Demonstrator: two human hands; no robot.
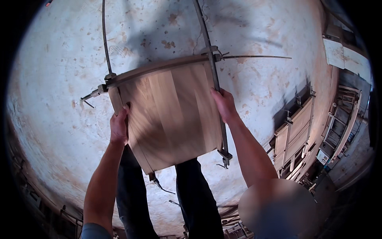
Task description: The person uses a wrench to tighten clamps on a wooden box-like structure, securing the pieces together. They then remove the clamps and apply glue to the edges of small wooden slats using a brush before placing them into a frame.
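Legs in dark trousers (199,199) at lower centre, standing on stained concrete floor (59,79).

Left hand (118,126): fingers closed on left edge of glued wooden panel (171,115).

Right hand (225,104): fingers wrapped on right edge, over a bar clamp (217,87).

Panel at frame centre, held off floor, tilted. Several long metal clamps still fixed across it.

Step, as judged: carrying clamped panel. Next move calls for steady two-handed hold, watching protruding clamp ends.

Far right: more clamped panels (296,131) leaning by racks.
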